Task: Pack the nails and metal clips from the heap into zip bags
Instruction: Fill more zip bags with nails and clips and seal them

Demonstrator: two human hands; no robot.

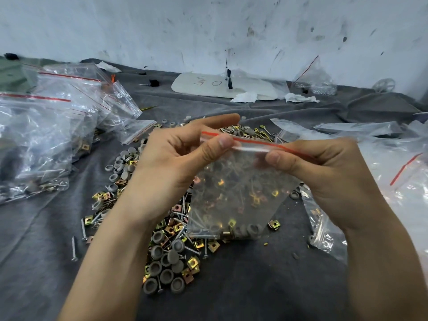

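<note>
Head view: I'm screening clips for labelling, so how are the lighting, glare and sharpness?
Head view: soft, even light with faint shadows; the zip bag, pinched by left hand and right hand, is hazy, blurring its contents; the filled bags at left catch white glare and look soft.

A scuffed, marked white wall (162,26) spans 12 o'clock. Wrinkled grey cloth (266,286) extends from 3 through 6 to 9 o'clock.

Both bare forearms reach forward, hands level and near each other. The left hand (176,154) pinches the top edge of the zip bag (234,193) under its thumb, index finger straight. The right hand (324,165) pinches the same edge just beside it.
</note>
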